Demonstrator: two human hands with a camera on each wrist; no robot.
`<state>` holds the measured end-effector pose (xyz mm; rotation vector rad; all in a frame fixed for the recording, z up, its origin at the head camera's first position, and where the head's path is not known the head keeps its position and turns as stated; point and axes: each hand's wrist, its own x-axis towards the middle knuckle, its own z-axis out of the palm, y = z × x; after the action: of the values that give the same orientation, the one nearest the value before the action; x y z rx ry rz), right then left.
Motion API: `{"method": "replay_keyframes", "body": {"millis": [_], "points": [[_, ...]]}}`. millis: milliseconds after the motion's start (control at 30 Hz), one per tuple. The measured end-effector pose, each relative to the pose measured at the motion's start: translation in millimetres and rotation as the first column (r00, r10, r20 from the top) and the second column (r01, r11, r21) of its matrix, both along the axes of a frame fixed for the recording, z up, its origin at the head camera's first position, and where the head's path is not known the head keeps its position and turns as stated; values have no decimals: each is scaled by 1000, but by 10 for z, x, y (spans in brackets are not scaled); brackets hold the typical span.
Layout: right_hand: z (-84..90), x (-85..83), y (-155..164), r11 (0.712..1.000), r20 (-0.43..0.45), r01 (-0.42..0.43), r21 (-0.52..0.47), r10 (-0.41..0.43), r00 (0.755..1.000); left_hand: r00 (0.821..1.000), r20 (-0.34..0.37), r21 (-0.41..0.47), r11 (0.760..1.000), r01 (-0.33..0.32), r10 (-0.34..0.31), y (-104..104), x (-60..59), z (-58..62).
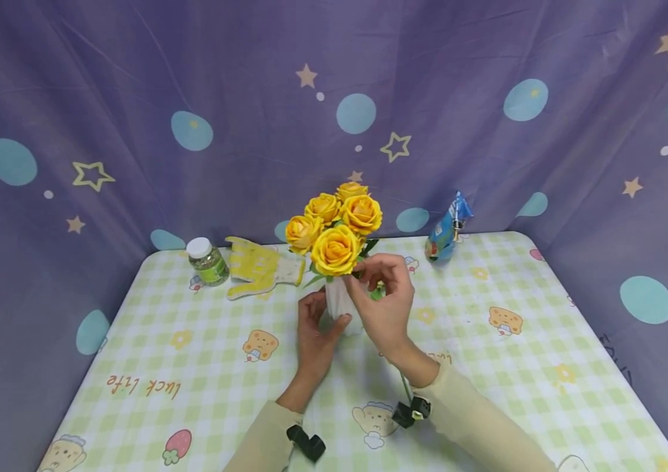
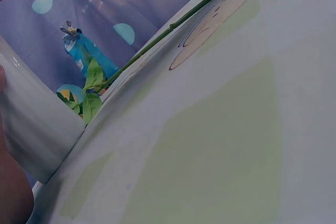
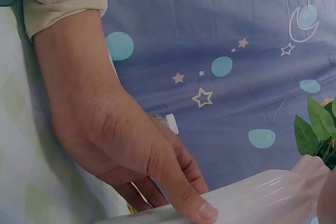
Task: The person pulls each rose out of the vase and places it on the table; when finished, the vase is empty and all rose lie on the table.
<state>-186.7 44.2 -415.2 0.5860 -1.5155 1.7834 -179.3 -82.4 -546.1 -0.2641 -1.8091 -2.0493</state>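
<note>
Mid-counter [image 1: 192, 367], the white vase [image 1: 339, 305] is gripped by the left hand [image 1: 316, 331], thumb curled round its side. Leaves by the yellow roses [image 1: 336, 226] are pinched in the right hand [image 1: 383, 298]. A loose green stem [image 2: 168, 27] is seen lying just beside.

"luck life" is printed, upside down, on the checked tablecloth [image 1: 204, 367]
</note>
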Motion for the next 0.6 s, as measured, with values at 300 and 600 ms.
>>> {"method": "replay_keyframes", "body": {"millis": [300,600], "points": [[7,-35,-33,1000,47,26,4,-26,999,1000,18,-22,1000,-18,18,15,-3,18],[29,-48,-81,1000,86,27,-7,-26,996,1000,-1,-21,1000,-20,20,10,-11,7]]}}
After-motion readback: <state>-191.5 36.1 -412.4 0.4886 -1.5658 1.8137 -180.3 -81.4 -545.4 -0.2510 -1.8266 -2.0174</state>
